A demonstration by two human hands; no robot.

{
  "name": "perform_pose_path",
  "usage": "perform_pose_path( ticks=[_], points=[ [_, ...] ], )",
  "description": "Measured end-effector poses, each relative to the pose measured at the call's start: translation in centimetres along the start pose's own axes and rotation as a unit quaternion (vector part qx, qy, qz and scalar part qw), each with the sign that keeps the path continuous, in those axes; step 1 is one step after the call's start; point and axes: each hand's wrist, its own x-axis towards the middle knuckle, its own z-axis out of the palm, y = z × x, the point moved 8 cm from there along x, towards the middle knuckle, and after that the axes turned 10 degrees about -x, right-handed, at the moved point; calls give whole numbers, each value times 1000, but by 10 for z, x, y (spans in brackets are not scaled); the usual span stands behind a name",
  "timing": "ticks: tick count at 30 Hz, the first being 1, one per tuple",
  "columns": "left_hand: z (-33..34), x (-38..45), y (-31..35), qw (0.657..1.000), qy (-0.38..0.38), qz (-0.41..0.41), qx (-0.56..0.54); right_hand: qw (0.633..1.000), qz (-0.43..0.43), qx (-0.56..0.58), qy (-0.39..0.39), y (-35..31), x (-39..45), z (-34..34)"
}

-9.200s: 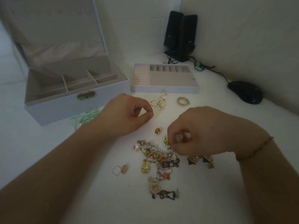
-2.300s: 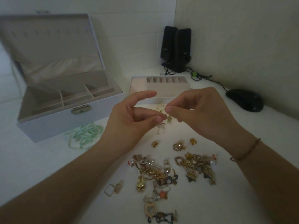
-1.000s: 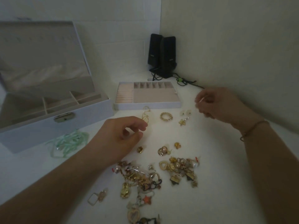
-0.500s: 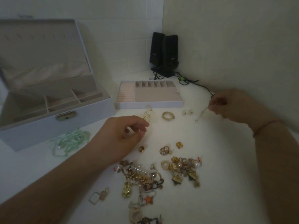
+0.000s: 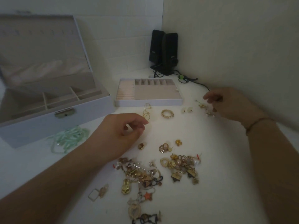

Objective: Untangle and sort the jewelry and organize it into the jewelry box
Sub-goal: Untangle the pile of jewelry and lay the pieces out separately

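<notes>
White table (image 5: pixel 226 183); left fingers (image 5: pixel 142 122) curled, empty.

Items counted on the white surface:

Jewelry box (image 5: pixel 48 120), lid raised: one.
Removable tray (image 5: pixel 148 101): one.
Speakers (image 5: pixel 163 52), black, side by side in the corner: two.
Green bead strand (image 5: pixel 69 139): one heap.
Gold band ring (image 5: pixel 167 113): one.
Pale round studs (image 5: pixel 186 110): two.
Gold wire piece (image 5: pixel 146 113) near the tray: one.
Square-frame earring (image 5: pixel 97 193): one.
Tangled jewelry piles: two, the left pile (image 5: pixel 139 175) and the right pile (image 5: pixel 182 167); pieces within them cannot be counted.
Hands in view: two.
</notes>
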Motion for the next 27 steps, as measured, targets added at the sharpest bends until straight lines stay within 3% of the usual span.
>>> perform_pose_path(
  ticks=[4, 12, 19, 21, 24, 27],
  points=[
    [-1, 0, 0, 1000, 5, -3, -1, 993, -18, -25, -116, -10, -16, 5],
    [-3, 2, -1, 999, -4, -16, -40, 994, -22, -103, -21, -21, -7, 8],
    [2, -1, 2, 992, -125, -12, 5, 988, -47, -121, -83, -29, -16, 8],
    [4, -1, 2, 988, -152, -16, 6, 985, -60, -143, -71, -32, -17, 6],
    [10, -6, 6, 981, -192, -22, 1, 990, -112, -88, -7, -63, -31, -12],
    [14, -8, 5, 978, -205, -35, -3, 958, -249, -28, -137, -115, -61, 0]
  ],
)
